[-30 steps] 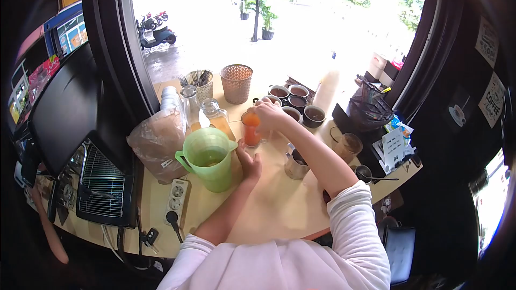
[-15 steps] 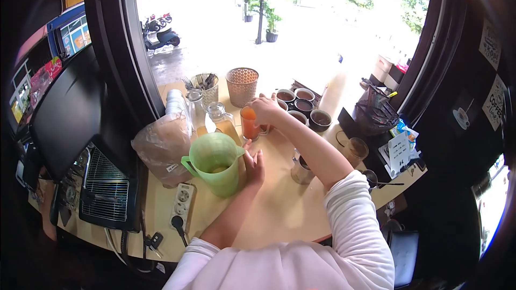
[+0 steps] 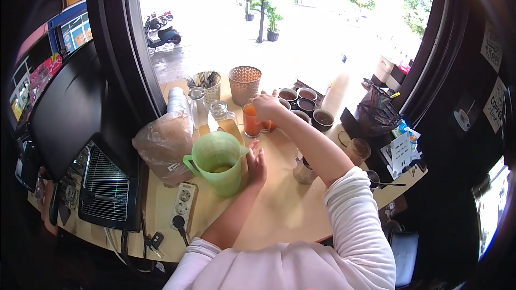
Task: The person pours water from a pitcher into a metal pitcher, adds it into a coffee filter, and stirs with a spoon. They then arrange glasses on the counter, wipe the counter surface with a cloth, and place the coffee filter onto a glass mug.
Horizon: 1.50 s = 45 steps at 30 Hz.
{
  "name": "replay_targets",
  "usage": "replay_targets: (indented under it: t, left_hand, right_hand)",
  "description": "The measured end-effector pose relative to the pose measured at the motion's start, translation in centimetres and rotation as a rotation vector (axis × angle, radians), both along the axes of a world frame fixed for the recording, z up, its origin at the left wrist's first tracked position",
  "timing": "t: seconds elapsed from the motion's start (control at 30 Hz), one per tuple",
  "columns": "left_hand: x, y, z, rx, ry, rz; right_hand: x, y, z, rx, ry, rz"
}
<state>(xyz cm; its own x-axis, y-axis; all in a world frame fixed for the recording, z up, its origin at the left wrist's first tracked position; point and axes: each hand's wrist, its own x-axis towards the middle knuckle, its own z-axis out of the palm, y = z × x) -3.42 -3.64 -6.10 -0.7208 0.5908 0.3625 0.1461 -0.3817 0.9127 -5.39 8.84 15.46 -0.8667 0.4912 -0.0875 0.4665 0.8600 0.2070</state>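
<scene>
My right hand (image 3: 267,107) reaches over a glass of orange drink (image 3: 251,122), its fingers bent at the rim; a second orange glass is partly hidden behind the hand. What its fingertips hold, if anything, is hidden. My left hand (image 3: 257,165) is beside the green pitcher (image 3: 217,164), palm turned inward and fingers apart, holding nothing. Yellowish liquid shows low inside the pitcher. Several dark-filled cups (image 3: 323,120) stand beyond my right forearm. Partly behind that forearm is a metal pot (image 3: 305,172).
Behind the pitcher are a glass jug (image 3: 219,113), a cutlery basket (image 3: 208,88) and a woven bin (image 3: 244,86). A plastic bag (image 3: 164,147) and power strip (image 3: 184,204) lie left. A tall pale bottle (image 3: 336,94) and brown-stained glass (image 3: 357,151) stand right.
The view has shifted, so the table items appear slightly lower and further right. My left hand's fingers now point more upward beside the pitcher. My right hand stays at the glass.
</scene>
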Motion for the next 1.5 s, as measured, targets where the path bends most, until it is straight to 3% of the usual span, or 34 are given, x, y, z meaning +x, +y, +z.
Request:
replay_targets:
  t: [1.2,1.27,1.4,1.5]
  left_hand:
    - [1.4,-1.2,2.9,0.002,0.009,0.011]
    - [0.3,-0.1,0.5,0.009,0.044,0.019]
    - [1.2,-0.9,2.4,0.008,0.036,0.005]
    - [1.1,-1.0,2.6,-0.027,0.052,0.023]
  right_hand:
    - [-1.3,-1.3,0.6,0.036,-0.046,-0.147]
    - [-1.4,-1.3,0.5,0.029,-0.031,-0.152]
    - [-1.1,-0.9,-0.4,-0.035,0.036,-0.149]
    - [1.2,-1.8,-0.5,-0.114,0.310,-0.106]
